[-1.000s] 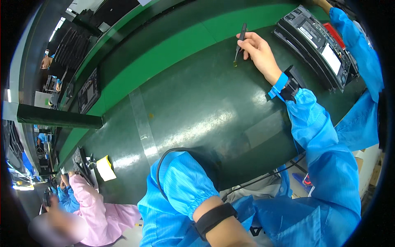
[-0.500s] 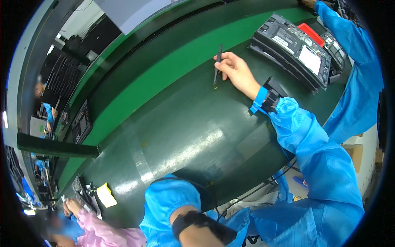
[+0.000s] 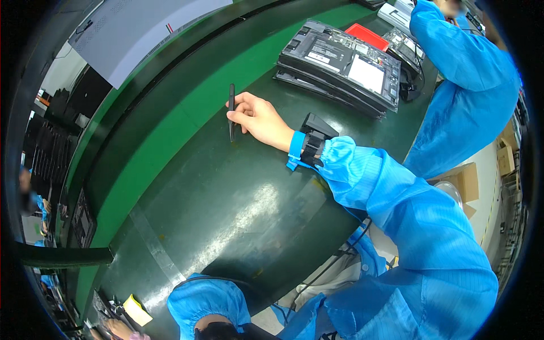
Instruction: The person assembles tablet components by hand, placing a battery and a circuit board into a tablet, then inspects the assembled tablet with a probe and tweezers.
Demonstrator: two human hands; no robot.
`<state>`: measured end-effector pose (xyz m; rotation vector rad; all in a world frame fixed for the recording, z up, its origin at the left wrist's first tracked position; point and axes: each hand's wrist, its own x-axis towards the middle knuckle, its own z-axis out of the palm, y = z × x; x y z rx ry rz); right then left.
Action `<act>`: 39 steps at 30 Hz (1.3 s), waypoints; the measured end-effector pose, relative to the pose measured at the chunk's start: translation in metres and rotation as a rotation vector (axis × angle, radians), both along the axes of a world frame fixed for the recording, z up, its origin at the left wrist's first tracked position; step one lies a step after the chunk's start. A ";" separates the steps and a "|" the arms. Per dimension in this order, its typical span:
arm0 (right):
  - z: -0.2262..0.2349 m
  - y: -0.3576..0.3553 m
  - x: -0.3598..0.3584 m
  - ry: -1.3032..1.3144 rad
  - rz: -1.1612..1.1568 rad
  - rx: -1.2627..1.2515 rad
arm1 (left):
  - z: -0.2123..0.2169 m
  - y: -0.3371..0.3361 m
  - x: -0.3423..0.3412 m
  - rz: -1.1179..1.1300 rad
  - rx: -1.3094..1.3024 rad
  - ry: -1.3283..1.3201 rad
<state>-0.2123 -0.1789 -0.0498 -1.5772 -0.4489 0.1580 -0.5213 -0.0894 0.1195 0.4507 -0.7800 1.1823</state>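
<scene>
Pinched in the fingers of my right hand [image 3: 258,118] is a pair of black tweezers [image 3: 231,93]. They stand nearly upright over the dark green bench top [image 3: 209,187], tips pointing down; whether the tips touch the surface I cannot tell. A blue strap and a black band circle my right wrist. My left arm, in a blue sleeve [image 3: 208,299], is bent at the lower edge. A little of its wrist and a black band show, while the left hand itself is outside the picture.
Beyond my right hand lies a stack of opened laptop bases [image 3: 340,62], with a red tray [image 3: 367,37] behind it. A co-worker's blue sleeve [image 3: 453,51] is at right. Yellow paper [image 3: 137,310] lies near another person's hand at lower left. A dark post [image 3: 65,255] juts in from the left.
The view has swung to the right, so the bench and laptop stack sit further left. My right hand still holds the tweezers, now more upright. My left wrist has dropped mostly out of the picture.
</scene>
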 end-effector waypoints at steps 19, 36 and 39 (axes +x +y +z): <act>-0.003 0.003 0.001 -0.030 -0.030 -0.043 | 0.005 0.034 -0.009 0.089 0.212 0.066; -0.009 0.002 0.002 -0.058 -0.062 -0.086 | 0.011 0.059 -0.022 0.209 0.411 0.138; -0.008 0.006 0.002 -0.046 -0.029 -0.074 | 0.010 0.061 -0.018 0.227 0.431 0.156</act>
